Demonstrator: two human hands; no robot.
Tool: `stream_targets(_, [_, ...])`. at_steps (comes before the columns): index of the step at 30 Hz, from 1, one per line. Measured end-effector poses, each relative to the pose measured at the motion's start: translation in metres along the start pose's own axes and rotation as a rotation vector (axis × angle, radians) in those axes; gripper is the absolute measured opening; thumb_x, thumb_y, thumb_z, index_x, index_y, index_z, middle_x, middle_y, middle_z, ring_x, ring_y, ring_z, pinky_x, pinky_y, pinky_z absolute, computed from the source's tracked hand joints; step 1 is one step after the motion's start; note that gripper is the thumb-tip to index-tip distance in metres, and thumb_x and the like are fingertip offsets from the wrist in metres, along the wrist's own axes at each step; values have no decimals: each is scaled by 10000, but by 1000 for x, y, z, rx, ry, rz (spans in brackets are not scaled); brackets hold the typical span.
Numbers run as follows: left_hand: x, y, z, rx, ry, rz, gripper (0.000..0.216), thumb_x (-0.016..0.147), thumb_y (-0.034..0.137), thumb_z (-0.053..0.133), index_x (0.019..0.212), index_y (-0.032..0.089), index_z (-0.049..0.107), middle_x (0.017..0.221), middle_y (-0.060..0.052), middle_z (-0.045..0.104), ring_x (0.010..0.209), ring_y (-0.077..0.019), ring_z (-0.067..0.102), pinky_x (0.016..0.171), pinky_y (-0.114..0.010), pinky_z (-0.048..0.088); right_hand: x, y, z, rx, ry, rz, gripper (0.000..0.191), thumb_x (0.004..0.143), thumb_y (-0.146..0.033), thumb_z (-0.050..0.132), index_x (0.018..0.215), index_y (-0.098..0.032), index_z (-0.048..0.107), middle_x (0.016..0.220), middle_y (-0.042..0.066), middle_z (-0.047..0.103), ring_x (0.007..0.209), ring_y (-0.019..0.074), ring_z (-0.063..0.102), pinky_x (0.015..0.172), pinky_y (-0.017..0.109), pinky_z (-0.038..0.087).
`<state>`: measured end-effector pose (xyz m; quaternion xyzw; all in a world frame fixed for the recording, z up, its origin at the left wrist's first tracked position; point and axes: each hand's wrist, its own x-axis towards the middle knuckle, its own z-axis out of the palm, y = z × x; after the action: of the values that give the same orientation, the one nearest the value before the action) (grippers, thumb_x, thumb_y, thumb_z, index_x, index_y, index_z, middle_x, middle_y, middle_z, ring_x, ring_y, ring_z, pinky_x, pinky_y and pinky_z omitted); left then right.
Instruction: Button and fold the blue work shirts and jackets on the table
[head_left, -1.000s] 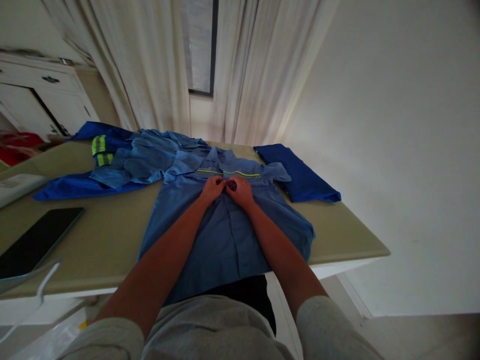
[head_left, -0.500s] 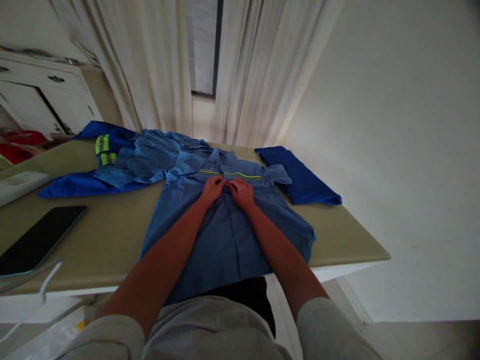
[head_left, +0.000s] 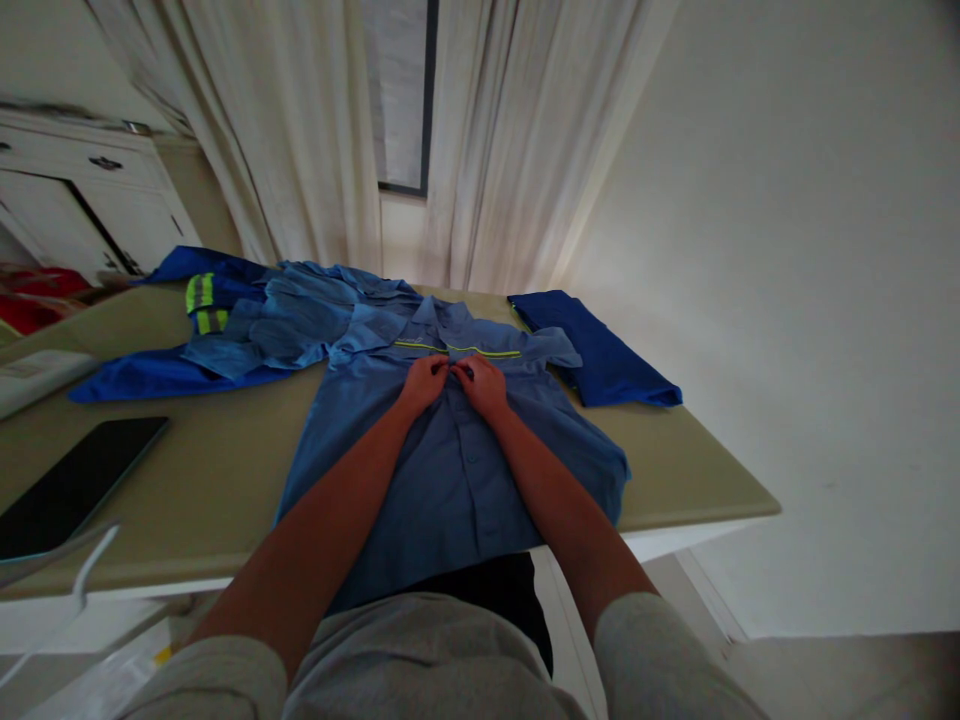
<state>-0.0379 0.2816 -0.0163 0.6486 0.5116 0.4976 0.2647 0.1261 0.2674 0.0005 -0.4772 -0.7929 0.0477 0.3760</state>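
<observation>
A blue short-sleeved button-up shirt lies face up on the table, its collar away from me and its hem hanging over the near edge. Thin yellow piping crosses its chest. My left hand and my right hand meet at the front button placket, just below the piping. The fingers of both are pinched together on the shirt's front, fingertips almost touching. Whether a button sits between them is too small to see. Lower down, the placket lies flat between my forearms.
Crumpled blue garments with a reflective yellow-green band lie at the left. A folded dark blue garment rests at the right. A black tablet, a white cable and a white flat object are on the left of the table.
Both hands stay pinched at the same place on the shirt, with only slight finger movement. The view has shifted a little.
</observation>
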Motion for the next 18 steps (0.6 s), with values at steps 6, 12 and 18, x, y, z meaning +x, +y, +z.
stream_targets(6, [1,-1,1,-38,2,-3,253,808,105,618,958,195,801,1043,-91,787,999,-252,722,1009,-420,548,1,3,2,-34,-20,8,205,1032,-343,560,992,-234,729,1008,66,716,946,212,651,877,321,499])
stream_targets(12, [1,-4,0,-33,-5,8,267,809,106,616,975,203,801,1034,-85,785,996,-250,720,1008,-425,555,1,3,2,-14,-27,-19,216,1044,-314,530,976,-238,721,996,56,709,950,208,649,876,315,497])
stream_targets(18, [1,-3,0,-18,-2,44,247,820,112,620,958,209,800,1055,-86,779,1031,-246,709,1032,-428,544,1,1,1,-6,-21,27,209,1038,-328,551,968,-232,723,998,63,705,935,213,639,871,325,486])
